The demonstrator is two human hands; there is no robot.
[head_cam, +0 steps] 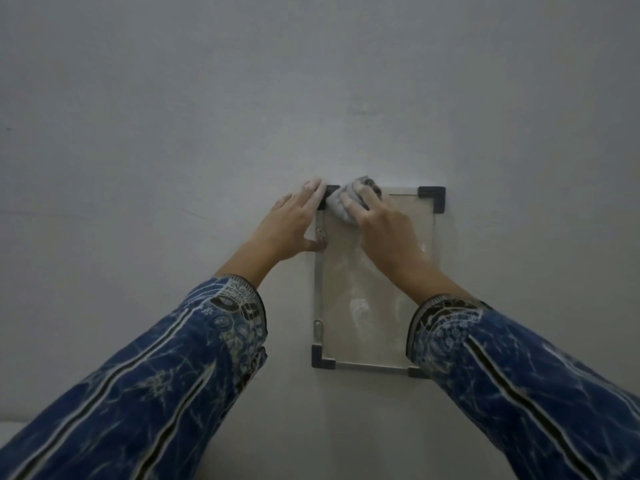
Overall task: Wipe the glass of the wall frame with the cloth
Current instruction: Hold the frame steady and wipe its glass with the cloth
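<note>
A clear glass wall frame (360, 306) with dark corner brackets hangs upright on the wall, its glass smeared with whitish streaks. My right hand (384, 223) presses a bunched grey cloth (341, 202) against the glass at the frame's top left corner. My left hand (294, 220) lies flat against the frame's left edge, fingers over the top left bracket and thumb on the small metal clip. My right sleeve hides the frame's lower right corner.
A plain pale grey wall (173, 116) fills the whole view around the frame. Both forearms in blue patterned sleeves reach up from the bottom corners. A lighter strip shows at the bottom left edge.
</note>
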